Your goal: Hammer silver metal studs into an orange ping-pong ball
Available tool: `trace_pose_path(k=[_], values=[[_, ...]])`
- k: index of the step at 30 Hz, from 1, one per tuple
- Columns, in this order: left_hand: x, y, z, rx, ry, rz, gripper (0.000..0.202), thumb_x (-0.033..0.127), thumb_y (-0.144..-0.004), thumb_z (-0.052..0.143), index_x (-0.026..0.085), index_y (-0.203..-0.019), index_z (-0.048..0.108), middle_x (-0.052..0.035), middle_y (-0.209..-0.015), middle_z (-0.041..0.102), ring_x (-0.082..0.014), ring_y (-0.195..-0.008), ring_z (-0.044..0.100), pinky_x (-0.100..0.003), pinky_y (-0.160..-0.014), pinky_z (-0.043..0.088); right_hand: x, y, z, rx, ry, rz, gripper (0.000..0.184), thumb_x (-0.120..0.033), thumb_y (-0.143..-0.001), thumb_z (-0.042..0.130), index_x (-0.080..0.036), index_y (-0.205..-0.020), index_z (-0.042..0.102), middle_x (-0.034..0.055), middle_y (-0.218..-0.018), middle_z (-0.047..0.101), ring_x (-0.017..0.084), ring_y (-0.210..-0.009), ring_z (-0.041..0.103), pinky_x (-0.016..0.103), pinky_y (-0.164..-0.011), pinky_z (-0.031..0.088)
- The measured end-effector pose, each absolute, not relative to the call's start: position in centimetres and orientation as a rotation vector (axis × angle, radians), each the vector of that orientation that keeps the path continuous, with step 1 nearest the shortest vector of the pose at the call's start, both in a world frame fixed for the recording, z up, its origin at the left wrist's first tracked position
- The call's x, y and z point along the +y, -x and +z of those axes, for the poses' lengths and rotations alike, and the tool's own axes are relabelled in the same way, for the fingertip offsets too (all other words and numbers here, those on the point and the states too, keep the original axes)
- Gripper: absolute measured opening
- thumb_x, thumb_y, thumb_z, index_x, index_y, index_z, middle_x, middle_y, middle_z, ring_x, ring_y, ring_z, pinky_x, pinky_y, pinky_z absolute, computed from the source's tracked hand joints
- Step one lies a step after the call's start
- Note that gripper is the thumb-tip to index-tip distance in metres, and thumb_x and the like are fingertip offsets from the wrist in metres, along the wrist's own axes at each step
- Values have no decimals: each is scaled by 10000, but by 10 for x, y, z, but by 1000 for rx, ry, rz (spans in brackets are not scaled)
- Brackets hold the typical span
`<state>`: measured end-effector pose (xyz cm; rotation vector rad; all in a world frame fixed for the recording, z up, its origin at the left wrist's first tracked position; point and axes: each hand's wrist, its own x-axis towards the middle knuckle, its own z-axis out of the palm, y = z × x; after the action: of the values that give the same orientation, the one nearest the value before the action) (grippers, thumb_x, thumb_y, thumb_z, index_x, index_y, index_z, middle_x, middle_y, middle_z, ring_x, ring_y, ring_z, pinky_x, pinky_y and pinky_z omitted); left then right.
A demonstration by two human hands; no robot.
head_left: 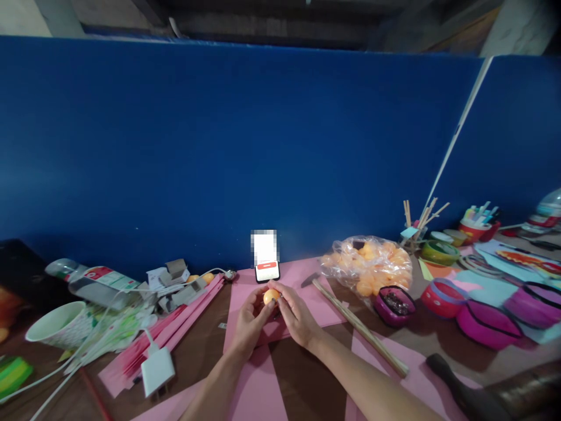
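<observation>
In the middle of the head view both my hands meet around a small yellow-orange ball (270, 296). My left hand (250, 318) grips its left side with thumb and fingers. From the right, the fingertips of my right hand (298, 318) close on the same ball. A small dark spot shows by the fingertips; I cannot make out what it is. Beneath the hands lies pink paper (258, 374) on the brown table. Right of them rests a hammer (362, 330) with a long pale wooden handle. A phone (267, 272) stands upright just beyond the hands.
To the right are a clear bag of orange balls (377, 266), a purple bowl (394, 305) holding dark bits, and several coloured bowls. A bottle (103, 286), a paper cup (61, 324), pink strips and a white charger (158, 371) crowd the left. A blue partition (263, 134) rises behind.
</observation>
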<state>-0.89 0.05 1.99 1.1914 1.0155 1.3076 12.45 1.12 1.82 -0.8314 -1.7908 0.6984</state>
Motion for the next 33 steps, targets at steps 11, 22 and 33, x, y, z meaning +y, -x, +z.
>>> trace_pose_path(k=[11,22,33], values=[[3,10,17,900,-1104,1301,337,342,-727,588,147,-987,496,-106,-968,618,-199,-859,603,-323,-740,476,12,-123,16,-1715,904,649,248,-264,-805,521,-190,-1035,467,80,-1002,549,202,-930,518,348,-824,426],[3,12,14,900,-1059,1321,308,340,-711,611,151,-937,523,-78,-895,631,-173,-793,617,-289,-703,480,12,-124,14,-1760,892,654,225,-242,-849,450,-197,-1069,468,75,-1031,549,195,-953,512,341,-842,415],[3,12,17,876,-1054,1300,416,330,-723,598,156,-1084,488,-117,-997,621,-210,-855,613,-345,-764,479,15,-124,9,-1807,847,624,301,-219,-871,394,-213,-1168,441,82,-1144,521,192,-1065,476,359,-924,393]])
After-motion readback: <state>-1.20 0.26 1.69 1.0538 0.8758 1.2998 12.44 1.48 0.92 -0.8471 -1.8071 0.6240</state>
